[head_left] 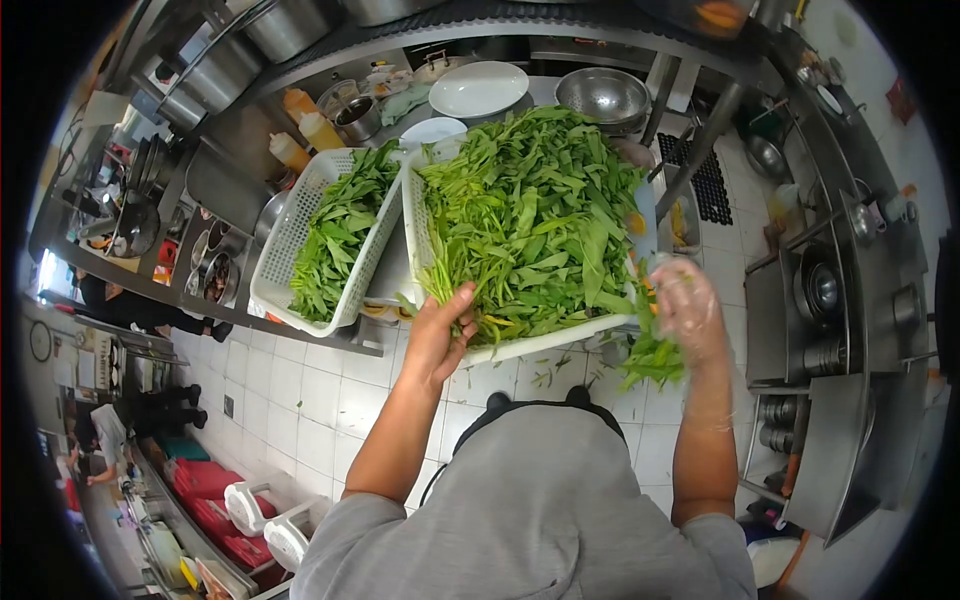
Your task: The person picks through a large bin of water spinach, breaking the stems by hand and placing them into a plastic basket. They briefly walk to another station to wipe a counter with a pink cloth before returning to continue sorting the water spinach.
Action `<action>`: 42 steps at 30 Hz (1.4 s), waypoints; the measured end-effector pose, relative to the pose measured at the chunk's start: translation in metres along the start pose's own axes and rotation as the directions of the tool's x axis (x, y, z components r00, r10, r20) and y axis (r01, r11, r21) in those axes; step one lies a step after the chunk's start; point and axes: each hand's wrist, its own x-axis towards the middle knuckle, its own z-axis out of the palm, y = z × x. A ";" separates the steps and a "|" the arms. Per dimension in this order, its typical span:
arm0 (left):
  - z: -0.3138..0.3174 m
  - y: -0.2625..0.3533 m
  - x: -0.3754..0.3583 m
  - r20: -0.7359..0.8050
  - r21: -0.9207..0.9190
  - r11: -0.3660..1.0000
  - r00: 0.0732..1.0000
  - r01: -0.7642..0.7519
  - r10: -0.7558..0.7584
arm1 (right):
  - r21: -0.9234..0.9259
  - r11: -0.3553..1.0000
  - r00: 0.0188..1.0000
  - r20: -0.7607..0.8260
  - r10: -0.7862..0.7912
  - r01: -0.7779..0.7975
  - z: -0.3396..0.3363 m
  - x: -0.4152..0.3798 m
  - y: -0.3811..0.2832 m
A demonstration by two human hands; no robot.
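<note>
Greens (535,215) filled the large white basket (412,215) in front of us, heaped so high that its floor and most of its far wall were hidden. Starting from the left, a smaller white basket (290,250) leaned against the counter edge with a lower pile of leaves (335,235) inside; its lower corner hung past the steel ledge. Next came our left hand (440,335), bare, at the near rim of the large basket, fingers curled around a few stems at the heap's edge; how tightly they pinched we could not tell, since the leaves covered the fingertips. Further right, our right hand (688,310) was blurred and seemed wrapped in a thin clear glove, closed on a loose bunch of greens (652,358) held just outside the basket's right corner, above the tiled floor. The blur left the fingers hard to make out.
</note>
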 end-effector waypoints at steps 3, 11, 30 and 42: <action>-0.007 0.002 -0.006 0.164 0.377 0.925 0.986 -0.046 -0.018 | 0.190 0.975 0.987 0.130 0.091 -0.115 0.020 -0.005 0.011; -0.012 0.006 -0.018 0.169 0.178 0.984 0.985 -0.013 -0.018 | -0.104 0.988 0.925 0.373 -0.070 0.117 0.053 -0.009 -0.015; 0.041 -0.020 -0.052 0.435 0.151 0.928 0.820 0.341 -0.372 | -0.538 0.544 0.738 0.252 -0.625 0.644 0.051 -0.013 -0.005; 0.176 -0.109 -0.016 0.682 0.522 0.852 0.584 0.033 -0.441 | 0.376 0.913 0.522 -0.817 0.246 0.157 -0.121 -0.049 0.009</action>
